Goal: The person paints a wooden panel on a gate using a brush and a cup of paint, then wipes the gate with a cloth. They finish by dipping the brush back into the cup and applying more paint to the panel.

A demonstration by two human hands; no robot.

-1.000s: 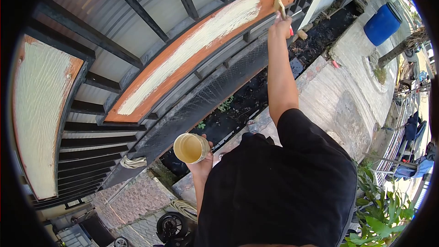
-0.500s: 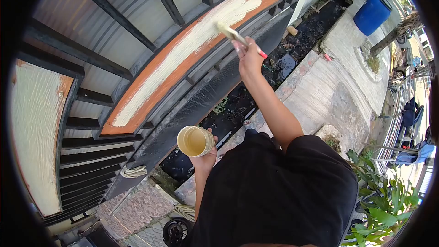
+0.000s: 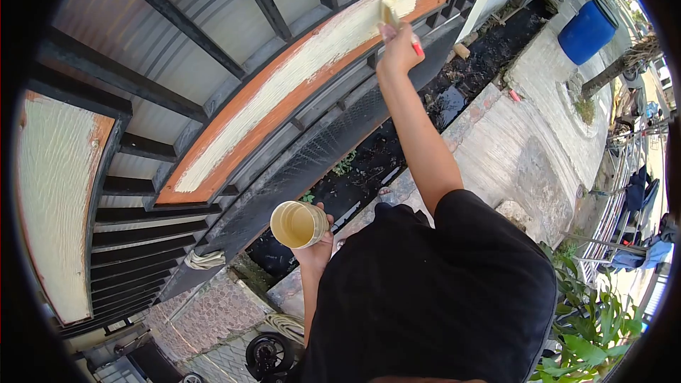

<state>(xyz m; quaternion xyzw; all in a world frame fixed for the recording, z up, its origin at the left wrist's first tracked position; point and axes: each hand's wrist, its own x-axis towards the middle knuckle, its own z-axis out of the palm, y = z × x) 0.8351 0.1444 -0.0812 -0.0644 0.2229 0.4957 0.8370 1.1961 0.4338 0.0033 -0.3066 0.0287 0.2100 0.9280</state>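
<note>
My right hand (image 3: pixel 399 48) is closed round a paintbrush (image 3: pixel 388 15), whose bristles meet the cream-painted stretch of a long board (image 3: pixel 284 81) near its upper right end. The board is orange-brown along its edges, with rough cream paint down the middle. Lower down, my left hand (image 3: pixel 317 245) grips a paint cup (image 3: pixel 294 225) from its right side. Cream paint coats the inside of the cup, and its mouth tilts toward me. Most of the left fingers are hidden behind the cup.
Dark metal bars (image 3: pixel 170 18) frame the board. A second cream-painted panel (image 3: pixel 60 198) is at the left. Below the fence runs a gutter of dark water (image 3: pixel 447 106), beside a concrete slab (image 3: pixel 504 142). A blue barrel (image 3: pixel 587 30) stands at the upper right.
My right hand and the paintbrush have moved up and to the right along the board. My left hand still holds the paint cup in nearly the same place.
</note>
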